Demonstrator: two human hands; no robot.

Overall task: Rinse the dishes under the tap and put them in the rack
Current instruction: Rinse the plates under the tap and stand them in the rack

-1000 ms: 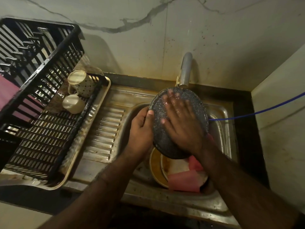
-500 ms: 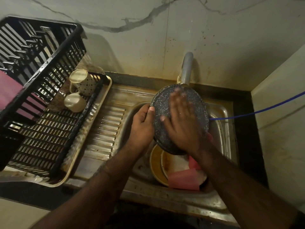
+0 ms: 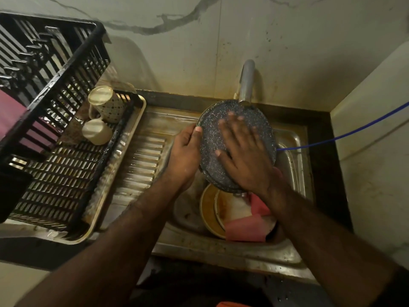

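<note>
A dark speckled round plate (image 3: 212, 129) is held tilted over the sink, right under the steel tap (image 3: 246, 82). My left hand (image 3: 184, 155) grips its left rim, thumb on the face. My right hand (image 3: 242, 151) lies flat on the plate's face, fingers spread. Below in the steel sink (image 3: 290, 151) lie a brownish plate (image 3: 207, 209), a white plate (image 3: 234, 204) and pink pieces (image 3: 244, 230). The black rack (image 3: 55, 165) stands at the left with two cream mugs (image 3: 104, 105).
The rack sits in a cream tray (image 3: 119, 189) on the ribbed steel drainboard (image 3: 141, 160). A blue cord (image 3: 345, 134) runs from the right wall to the sink. A tiled wall rises behind, and a second wall closes the right side.
My right hand has slid across the plate's face, its fingers now spread wider. The left hand keeps its grip on the rim. The plate stays under the tap.
</note>
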